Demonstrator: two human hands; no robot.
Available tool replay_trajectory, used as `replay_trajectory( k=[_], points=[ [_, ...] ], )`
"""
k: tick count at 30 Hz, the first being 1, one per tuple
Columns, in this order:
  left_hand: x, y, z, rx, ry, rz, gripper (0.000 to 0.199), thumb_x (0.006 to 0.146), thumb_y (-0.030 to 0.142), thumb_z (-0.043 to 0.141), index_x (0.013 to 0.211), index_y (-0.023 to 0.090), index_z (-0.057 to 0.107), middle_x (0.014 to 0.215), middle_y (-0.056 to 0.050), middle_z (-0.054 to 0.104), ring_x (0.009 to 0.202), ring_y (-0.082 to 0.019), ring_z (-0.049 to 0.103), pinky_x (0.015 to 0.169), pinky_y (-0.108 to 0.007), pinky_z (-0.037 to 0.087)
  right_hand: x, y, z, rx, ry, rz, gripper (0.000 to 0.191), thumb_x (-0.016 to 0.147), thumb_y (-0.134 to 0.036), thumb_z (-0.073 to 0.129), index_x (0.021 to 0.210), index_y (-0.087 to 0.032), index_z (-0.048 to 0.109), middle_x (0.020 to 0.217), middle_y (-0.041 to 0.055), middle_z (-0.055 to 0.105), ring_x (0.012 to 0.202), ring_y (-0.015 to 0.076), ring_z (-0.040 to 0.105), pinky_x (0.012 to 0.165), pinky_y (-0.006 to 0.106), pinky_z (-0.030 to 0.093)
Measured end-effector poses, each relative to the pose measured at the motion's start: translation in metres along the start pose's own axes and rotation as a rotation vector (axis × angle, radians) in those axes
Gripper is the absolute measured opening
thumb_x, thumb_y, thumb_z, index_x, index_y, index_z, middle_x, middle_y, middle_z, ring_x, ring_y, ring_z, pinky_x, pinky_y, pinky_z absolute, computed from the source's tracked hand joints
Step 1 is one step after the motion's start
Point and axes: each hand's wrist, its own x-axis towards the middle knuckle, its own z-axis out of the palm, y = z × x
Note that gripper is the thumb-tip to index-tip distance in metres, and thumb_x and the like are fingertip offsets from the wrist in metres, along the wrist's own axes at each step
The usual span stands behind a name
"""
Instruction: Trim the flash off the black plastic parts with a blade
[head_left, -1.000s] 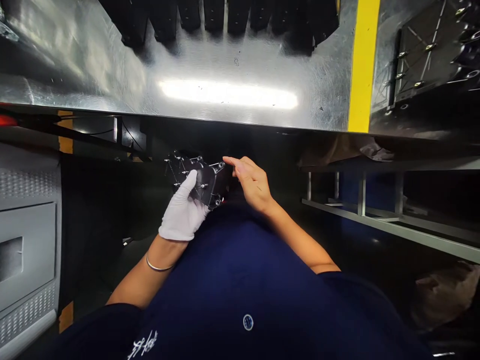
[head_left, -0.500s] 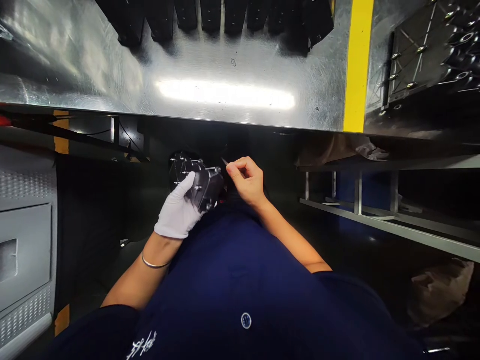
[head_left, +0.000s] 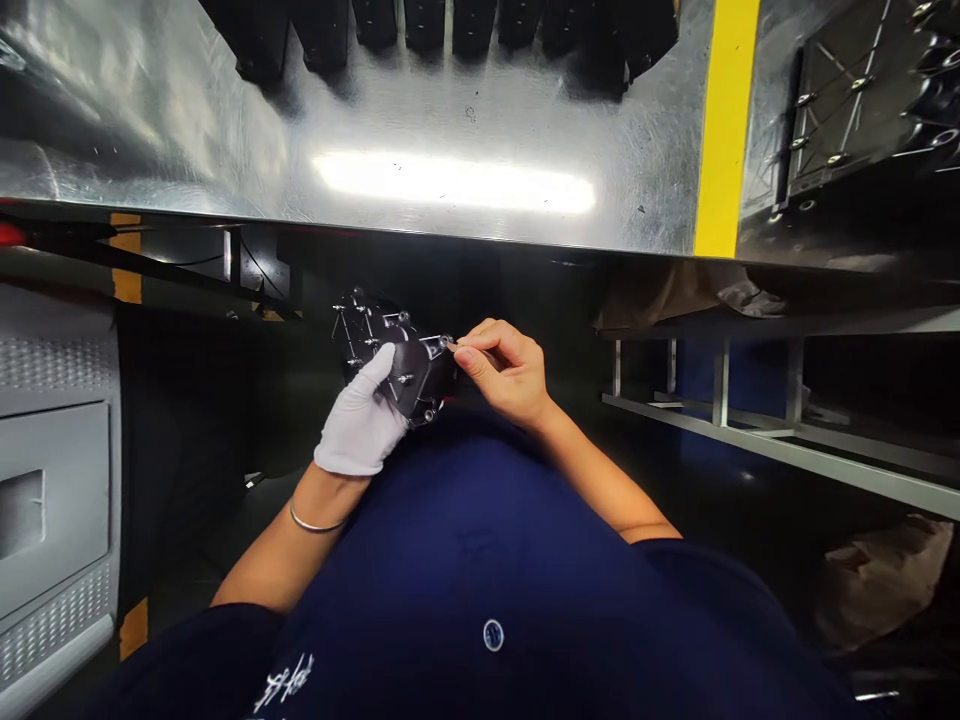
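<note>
My left hand (head_left: 364,415), in a white glove, is closed around a black moulded part (head_left: 420,375) with ribs and small metal-ringed holes. Its thumb presses on the upper face of the part. At the part's right edge, my bare right hand (head_left: 510,370) pinches a small thin tool (head_left: 452,346) between thumb and forefinger. The tip of this tool reaches a ringed hole at the part's upper right corner; its exact kind is too small to make out. Both hands are in front of my dark blue shirt, below the table edge.
A metal table (head_left: 450,130) spans the top, with a row of black parts (head_left: 424,25) and yellow tape (head_left: 727,130). More black parts (head_left: 840,120) lie at the right. A metal rack (head_left: 750,435) stands below right, near a brown bag (head_left: 885,580). A grey chair (head_left: 56,480) is at left.
My right hand has moved slightly right and down, and its tool now meets the part's corner. The black part has turned a little in my left hand, its corner shifting right.
</note>
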Motion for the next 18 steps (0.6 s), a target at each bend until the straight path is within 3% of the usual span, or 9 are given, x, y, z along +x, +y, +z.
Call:
replay_trajectory(
  k=[3,4,6,8,10,12,14,18],
  points=[
    [-0.007,0.000,-0.014,0.149,-0.127,-0.023,0.012,0.082,0.020,0.070,0.093,0.015,0.075,0.085,-0.005,0.077,0.095,-0.023,0.074,0.093,-0.034,0.059,0.005,0.007,-0.005,-0.120,0.024,0.104,0.039,0.085,-0.055,0.064,0.074,-0.018,0.063,0.067,-0.0009,0.060,0.057,0.0089,0.050,0.054,0.025,0.041],
    [-0.009,0.001,-0.019,0.217,-0.205,-0.026,0.019,0.075,0.021,0.078,0.093,0.016,0.076,0.085,-0.005,0.077,0.096,-0.025,0.073,0.092,-0.036,0.059,0.005,0.007,-0.008,-0.151,0.003,0.128,0.041,0.086,-0.057,0.062,0.073,-0.018,0.062,0.065,-0.0015,0.059,0.057,0.0088,0.050,0.054,0.024,0.041],
    [-0.010,0.005,-0.027,0.335,-0.358,0.021,0.038,0.062,0.024,0.087,0.098,0.017,0.076,0.089,-0.005,0.078,0.097,-0.028,0.073,0.092,-0.038,0.059,0.005,0.001,-0.016,-0.188,-0.125,0.110,0.042,0.093,-0.054,0.053,0.072,-0.018,0.060,0.060,-0.0025,0.058,0.054,0.0082,0.051,0.055,0.023,0.042],
    [-0.009,0.011,-0.031,0.409,-0.449,0.114,0.050,0.061,0.026,0.089,0.108,0.019,0.074,0.098,-0.005,0.077,0.100,-0.028,0.072,0.093,-0.037,0.058,0.003,-0.011,-0.025,-0.224,-0.313,-0.002,0.043,0.100,-0.046,0.042,0.073,-0.018,0.060,0.060,-0.0016,0.059,0.053,0.0076,0.053,0.055,0.022,0.042],
    [-0.005,0.018,-0.031,0.451,-0.490,0.193,0.053,0.065,0.026,0.086,0.116,0.021,0.072,0.107,-0.005,0.076,0.102,-0.026,0.071,0.092,-0.034,0.058,0.002,-0.024,-0.033,-0.271,-0.476,-0.167,0.046,0.102,-0.047,0.038,0.076,-0.017,0.061,0.063,-0.0001,0.060,0.054,0.0077,0.053,0.054,0.022,0.042],
    [-0.002,0.022,-0.030,0.486,-0.522,0.215,0.053,0.068,0.026,0.085,0.118,0.021,0.071,0.112,-0.006,0.075,0.103,-0.026,0.071,0.091,-0.035,0.058,0.002,-0.035,-0.036,-0.336,-0.574,-0.304,0.049,0.097,-0.059,0.044,0.078,-0.016,0.062,0.065,0.0005,0.060,0.056,0.0086,0.052,0.054,0.023,0.040],
    [0.000,0.023,-0.028,0.506,-0.544,0.206,0.054,0.067,0.027,0.086,0.118,0.020,0.071,0.113,-0.008,0.075,0.105,-0.029,0.070,0.093,-0.038,0.058,0.003,-0.040,-0.037,-0.393,-0.627,-0.384,0.053,0.089,-0.067,0.050,0.075,-0.016,0.060,0.061,-0.0011,0.055,0.054,0.0086,0.049,0.051,0.023,0.035],
    [0.002,0.015,-0.029,0.459,-0.475,0.156,0.049,0.061,0.027,0.089,0.107,0.016,0.075,0.108,-0.012,0.076,0.103,-0.032,0.071,0.093,-0.039,0.058,0.007,-0.039,-0.036,-0.466,-0.659,-0.457,0.056,0.090,-0.064,0.052,0.057,-0.019,0.047,0.052,-0.0037,0.043,0.050,0.0080,0.041,0.048,0.025,0.027]
  ],
)
